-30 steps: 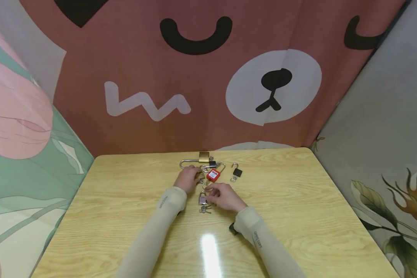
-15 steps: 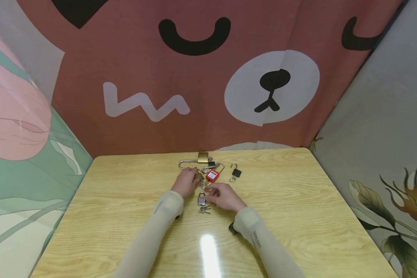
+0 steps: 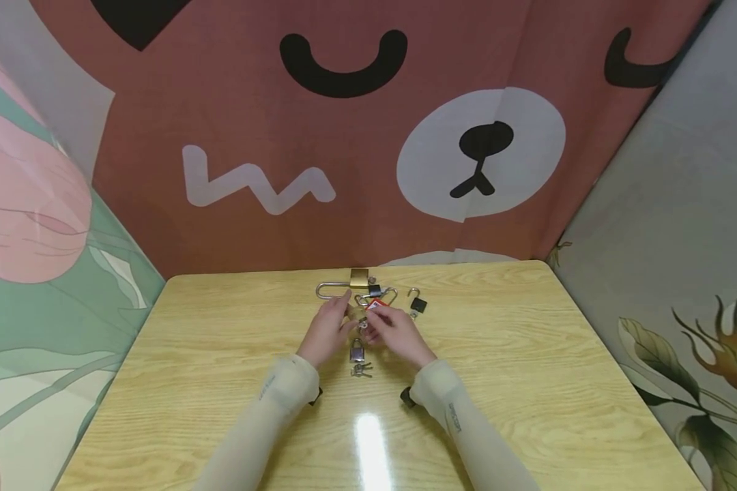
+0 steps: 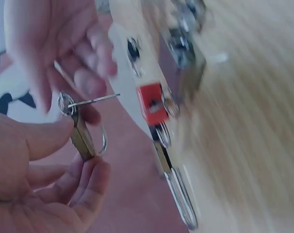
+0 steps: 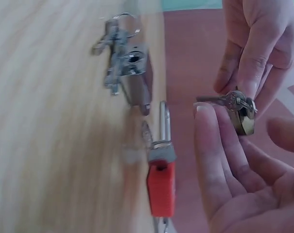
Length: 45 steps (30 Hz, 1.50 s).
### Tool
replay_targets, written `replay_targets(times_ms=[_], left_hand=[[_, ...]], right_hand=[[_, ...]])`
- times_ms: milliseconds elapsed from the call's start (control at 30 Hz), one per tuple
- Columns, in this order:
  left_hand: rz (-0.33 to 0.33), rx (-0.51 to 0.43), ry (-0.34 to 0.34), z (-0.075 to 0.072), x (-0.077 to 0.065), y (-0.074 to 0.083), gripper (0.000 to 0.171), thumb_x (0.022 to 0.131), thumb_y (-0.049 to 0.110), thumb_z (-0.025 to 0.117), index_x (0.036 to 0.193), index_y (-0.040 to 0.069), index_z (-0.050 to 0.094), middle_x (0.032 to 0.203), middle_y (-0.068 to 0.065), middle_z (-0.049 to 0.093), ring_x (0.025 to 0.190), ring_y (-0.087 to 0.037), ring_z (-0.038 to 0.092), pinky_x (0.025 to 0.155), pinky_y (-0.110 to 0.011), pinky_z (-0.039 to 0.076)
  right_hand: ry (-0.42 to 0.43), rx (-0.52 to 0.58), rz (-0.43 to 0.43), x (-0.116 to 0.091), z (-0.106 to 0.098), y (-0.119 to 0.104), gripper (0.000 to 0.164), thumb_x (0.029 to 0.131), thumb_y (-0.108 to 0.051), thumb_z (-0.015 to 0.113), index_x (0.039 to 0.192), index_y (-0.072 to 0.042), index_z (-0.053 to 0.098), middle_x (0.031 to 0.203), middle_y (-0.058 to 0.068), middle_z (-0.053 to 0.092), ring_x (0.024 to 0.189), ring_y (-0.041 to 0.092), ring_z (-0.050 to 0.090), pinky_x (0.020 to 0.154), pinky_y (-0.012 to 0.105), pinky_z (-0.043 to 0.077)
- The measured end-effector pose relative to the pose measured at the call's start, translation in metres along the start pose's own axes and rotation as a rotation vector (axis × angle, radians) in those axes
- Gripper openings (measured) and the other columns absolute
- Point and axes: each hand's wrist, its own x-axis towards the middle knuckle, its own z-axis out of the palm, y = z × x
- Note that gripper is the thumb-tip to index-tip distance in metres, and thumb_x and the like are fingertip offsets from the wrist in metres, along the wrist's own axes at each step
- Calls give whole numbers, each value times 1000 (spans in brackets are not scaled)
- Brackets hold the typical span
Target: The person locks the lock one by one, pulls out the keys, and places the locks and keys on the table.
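Note:
Raised a little over the table, a small brass padlock [image 4: 82, 138] is pinched between the thumb and fingers of my left hand [image 3: 327, 329]. Its shackle hangs open. A key ring [image 4: 65, 103] with a key [image 4: 100, 99] is at its keyhole end. My right hand [image 3: 399, 335] is close by, fingers extended beside the padlock and thumb apart; its index fingertip appears to touch the key in the right wrist view. Below both hands stands a silver-purple padlock [image 3: 357, 352] with a bunch of keys [image 3: 362, 370]. A red padlock [image 5: 161, 189] lies just beyond, partly hidden by my right hand.
Toward the table's back edge lie a large brass padlock [image 3: 359, 277] with a long shackle and a small black padlock [image 3: 375, 290]. Another black padlock [image 3: 419, 305], shackle open, lies to the right. A bear-print curtain [image 3: 252, 232] hangs behind the wooden table [image 3: 221, 361].
My left hand has picked up the brass padlock and turned it toward me. My right hand has moved slightly up to meet it, now covering part of the red padlock.

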Motion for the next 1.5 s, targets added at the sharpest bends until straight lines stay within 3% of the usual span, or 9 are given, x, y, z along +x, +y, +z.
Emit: replay_targets(times_ms=[233,500,667,800,933,1100,1167,1367,1500], left_hand=[[6,-18,58,6,-9,14,64,96,8,73,151,-9,43,119,-18,66,117,-37,59,105,-51,50],[-14,-62,109,7,-11,17,70,92,14,79,150,-7,45,113,-12,68,106,-30,65,96,-46,56],[-79,-199,85,6,-11,14,73,92,16,80,153,-2,44,112,-8,69,100,-22,68,93,-38,59],[-137,-346,70,5,-11,9,62,99,18,73,153,2,46,109,-6,72,99,-21,70,93,-36,59],[-192,-455,79,5,-11,3,45,106,21,62,147,5,54,106,-9,73,97,-26,72,90,-36,60],[-228,-548,114,6,-11,-3,33,107,18,60,137,4,61,104,-14,74,97,-32,73,87,-34,62],[-237,-562,120,5,-11,-4,32,106,16,61,135,4,62,103,-13,73,97,-35,73,87,-33,62],[-246,-583,121,2,-11,-3,30,105,14,61,134,7,62,104,-19,72,100,-41,71,87,-34,61],[-213,-587,125,1,-11,-3,31,104,9,62,135,6,61,104,-25,71,100,-45,70,86,-36,62]], right_hand=[[40,26,-3,1,1,-8,26,104,-18,64,119,4,67,99,23,77,81,37,77,77,48,64],[93,-21,-24,0,2,-13,19,101,-11,67,117,0,69,96,15,77,80,19,74,77,43,64],[77,37,-23,-3,1,-13,24,105,-11,61,125,1,65,91,16,72,77,22,74,78,51,63],[38,75,-21,-3,0,-11,25,109,-12,52,128,0,62,97,15,64,75,24,73,75,51,63],[-19,105,-12,-4,-2,-12,26,112,-16,45,129,-2,60,95,16,56,67,21,68,70,51,62],[-55,115,-8,-4,-2,-13,26,113,-19,44,127,-3,59,94,26,54,60,16,60,64,55,59],[-65,114,-11,-4,-2,-14,27,113,-20,45,127,-2,58,96,31,55,59,16,59,63,56,58],[-73,97,-23,-2,0,-15,27,113,-20,45,128,-3,60,87,27,59,59,16,59,66,63,57],[-91,133,-24,-1,-1,-14,31,113,-19,43,135,-5,60,90,24,59,61,16,60,63,54,60]])
